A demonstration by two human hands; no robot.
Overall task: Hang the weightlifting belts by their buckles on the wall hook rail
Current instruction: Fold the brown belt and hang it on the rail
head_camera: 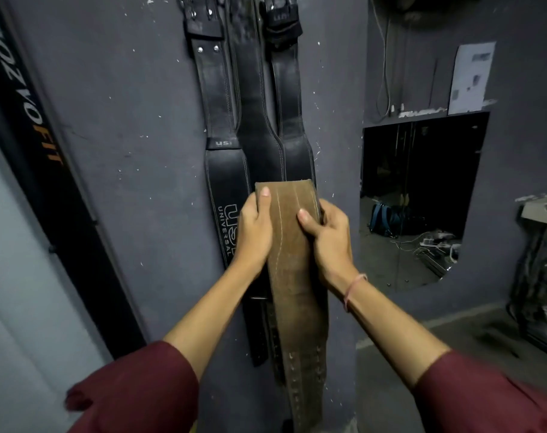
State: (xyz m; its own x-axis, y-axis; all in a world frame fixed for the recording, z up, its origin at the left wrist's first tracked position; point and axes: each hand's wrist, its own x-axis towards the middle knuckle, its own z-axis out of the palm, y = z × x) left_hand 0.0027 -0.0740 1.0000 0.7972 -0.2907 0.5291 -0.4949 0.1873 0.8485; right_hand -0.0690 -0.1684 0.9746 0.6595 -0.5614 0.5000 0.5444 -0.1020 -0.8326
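A brown suede weightlifting belt is folded over at its top and hangs down in front of me, its punched end near the bottom of the frame. My left hand grips its left edge, thumb on the front. My right hand grips its right edge the same way. Behind it, three black leather belts hang side by side on the grey wall, their buckles at the top edge of the frame. The leftmost black belt reads USI Universal. The hook rail itself is cut off above.
A black banner with orange lettering leans at the left beside a pale door. On the wall to the right is a mirror reflecting a blue bag and cables. Cluttered shelves stand at the far right. The floor is grey concrete.
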